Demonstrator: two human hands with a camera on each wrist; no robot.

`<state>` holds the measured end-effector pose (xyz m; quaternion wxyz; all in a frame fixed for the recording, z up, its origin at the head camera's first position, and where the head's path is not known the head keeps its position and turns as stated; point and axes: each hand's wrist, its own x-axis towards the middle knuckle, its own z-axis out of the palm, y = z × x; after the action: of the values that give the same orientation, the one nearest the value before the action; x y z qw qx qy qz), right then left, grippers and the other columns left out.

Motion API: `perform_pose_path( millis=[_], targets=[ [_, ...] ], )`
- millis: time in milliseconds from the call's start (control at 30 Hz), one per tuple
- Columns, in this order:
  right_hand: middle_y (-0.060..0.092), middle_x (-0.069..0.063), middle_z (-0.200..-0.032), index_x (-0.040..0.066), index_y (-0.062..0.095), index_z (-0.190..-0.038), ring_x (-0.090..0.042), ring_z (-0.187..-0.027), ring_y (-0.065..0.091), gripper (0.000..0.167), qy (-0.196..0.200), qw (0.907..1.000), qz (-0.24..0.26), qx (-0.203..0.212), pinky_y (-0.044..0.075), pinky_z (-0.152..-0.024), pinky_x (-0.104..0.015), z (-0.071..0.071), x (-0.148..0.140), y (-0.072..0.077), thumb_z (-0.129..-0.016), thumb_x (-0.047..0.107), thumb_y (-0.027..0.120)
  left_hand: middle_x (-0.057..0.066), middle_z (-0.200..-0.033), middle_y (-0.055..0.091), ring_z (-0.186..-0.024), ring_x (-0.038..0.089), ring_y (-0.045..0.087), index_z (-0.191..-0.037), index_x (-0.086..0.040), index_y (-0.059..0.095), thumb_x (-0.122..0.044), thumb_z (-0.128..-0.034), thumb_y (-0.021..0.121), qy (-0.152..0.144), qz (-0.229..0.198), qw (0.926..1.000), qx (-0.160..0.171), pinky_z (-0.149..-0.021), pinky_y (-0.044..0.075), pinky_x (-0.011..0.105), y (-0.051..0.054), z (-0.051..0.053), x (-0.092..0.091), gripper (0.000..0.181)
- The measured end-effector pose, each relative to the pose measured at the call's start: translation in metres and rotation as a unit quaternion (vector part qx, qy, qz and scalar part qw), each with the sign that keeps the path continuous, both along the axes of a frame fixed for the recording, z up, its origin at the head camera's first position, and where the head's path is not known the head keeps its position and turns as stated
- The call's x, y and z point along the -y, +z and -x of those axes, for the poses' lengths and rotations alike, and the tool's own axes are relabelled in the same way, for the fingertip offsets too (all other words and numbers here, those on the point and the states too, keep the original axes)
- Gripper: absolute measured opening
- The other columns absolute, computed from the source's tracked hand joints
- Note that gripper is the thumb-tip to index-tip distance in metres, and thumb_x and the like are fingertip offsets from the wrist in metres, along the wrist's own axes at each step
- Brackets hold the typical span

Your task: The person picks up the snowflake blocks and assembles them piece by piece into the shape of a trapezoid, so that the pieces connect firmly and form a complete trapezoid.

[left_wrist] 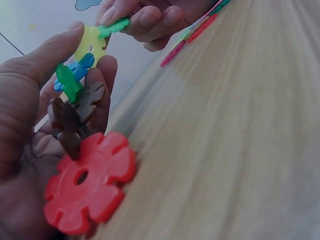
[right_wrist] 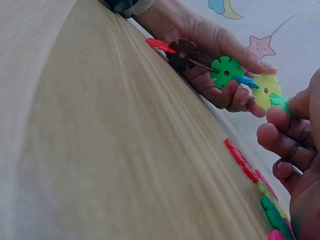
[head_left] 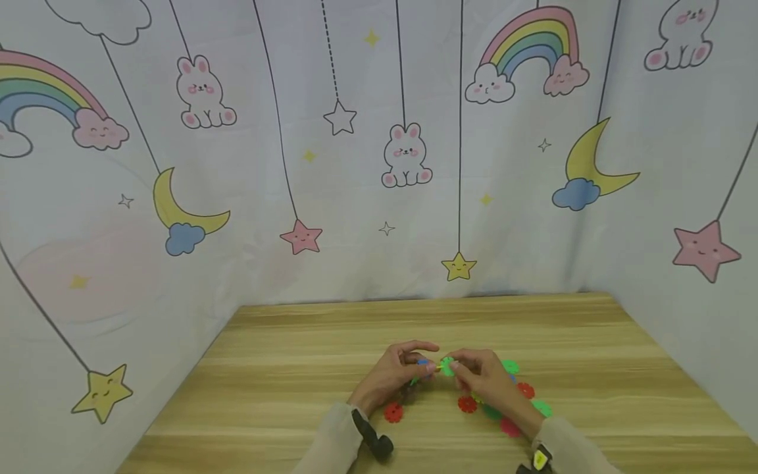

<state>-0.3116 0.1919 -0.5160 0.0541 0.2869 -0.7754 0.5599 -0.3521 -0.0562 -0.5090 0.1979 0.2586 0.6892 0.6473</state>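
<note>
My left hand (head_left: 393,374) pinches a chain of notched plastic discs near its yellow disc (right_wrist: 265,81). Below that, the chain runs through a blue disc (left_wrist: 79,69), a green disc (right_wrist: 220,74), brown discs (left_wrist: 62,117) and a red disc (left_wrist: 97,195) at the low end. Between thumb and fingertips, my right hand (head_left: 488,382) pinches a light green disc (head_left: 447,366). This disc meets the yellow disc's edge; how deep it sits in a notch I cannot tell. Both hands are close together above the table.
Loose discs lie under and beside the right forearm: a red disc (head_left: 467,404), another red disc (head_left: 525,390), a pink disc (head_left: 510,426), a green disc (head_left: 541,409) and others. The wooden table (head_left: 284,421) meets a printed cloth backdrop (head_left: 355,270) behind and at both sides.
</note>
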Motion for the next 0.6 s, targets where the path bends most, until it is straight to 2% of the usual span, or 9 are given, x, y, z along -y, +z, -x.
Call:
perform_pose_path(
  millis=[133, 300, 433, 600],
  targets=[
    [0.069, -0.014, -0.069, -0.014, 0.068, -0.125, -0.003, -0.057, 0.062, 0.03, -0.008, 0.9999, -0.009, 0.01, 0.059, -0.054, -0.027, 0.0, 0.0014, -0.0012, -0.11, 0.009, 0.059, -0.007, -0.094, 0.079, -0.088, 0.008, 0.07, -0.147, -0.005, 0.062, -0.018, -0.1022, 0.074, -0.007, -0.011, 0.9999, -0.004, -0.077, 0.051, 0.023, -0.0016, 0.0011, 0.0001, 0.048],
    [0.071, -0.008, -0.071, -0.011, 0.069, -0.128, -0.003, -0.057, 0.063, 0.031, -0.014, 0.9994, -0.024, 0.022, 0.059, -0.054, -0.027, -0.0017, 0.0043, -0.0016, -0.11, 0.013, 0.059, -0.009, -0.09, 0.078, -0.08, 0.007, 0.066, -0.148, -0.003, 0.061, -0.016, -0.1027, 0.074, -0.008, -0.014, 0.9998, -0.007, -0.069, 0.047, 0.021, -0.0032, 0.0023, 0.0013, 0.049],
    [0.071, -0.008, -0.071, -0.008, 0.07, -0.127, -0.003, -0.056, 0.063, 0.03, -0.009, 0.9994, -0.026, 0.019, 0.057, -0.053, -0.027, -0.0023, 0.0056, -0.0012, -0.111, 0.014, 0.058, -0.011, -0.088, 0.078, -0.077, 0.006, 0.064, -0.148, -0.005, 0.062, -0.017, -0.1024, 0.075, -0.002, -0.001, 0.9999, -0.016, -0.068, 0.046, 0.021, -0.0033, 0.0032, 0.001, 0.049],
    [0.07, -0.012, -0.069, -0.007, 0.072, -0.125, -0.002, -0.055, 0.063, 0.028, -0.003, 0.9996, -0.026, 0.004, 0.057, -0.052, -0.027, -0.0023, 0.0058, -0.0001, -0.111, 0.012, 0.058, -0.012, -0.087, 0.078, -0.079, 0.005, 0.067, -0.149, -0.005, 0.061, -0.015, -0.1012, 0.076, -0.001, 0.0, 0.9999, -0.011, -0.072, 0.049, 0.022, -0.0027, 0.0048, -0.0007, 0.051]
  ],
)
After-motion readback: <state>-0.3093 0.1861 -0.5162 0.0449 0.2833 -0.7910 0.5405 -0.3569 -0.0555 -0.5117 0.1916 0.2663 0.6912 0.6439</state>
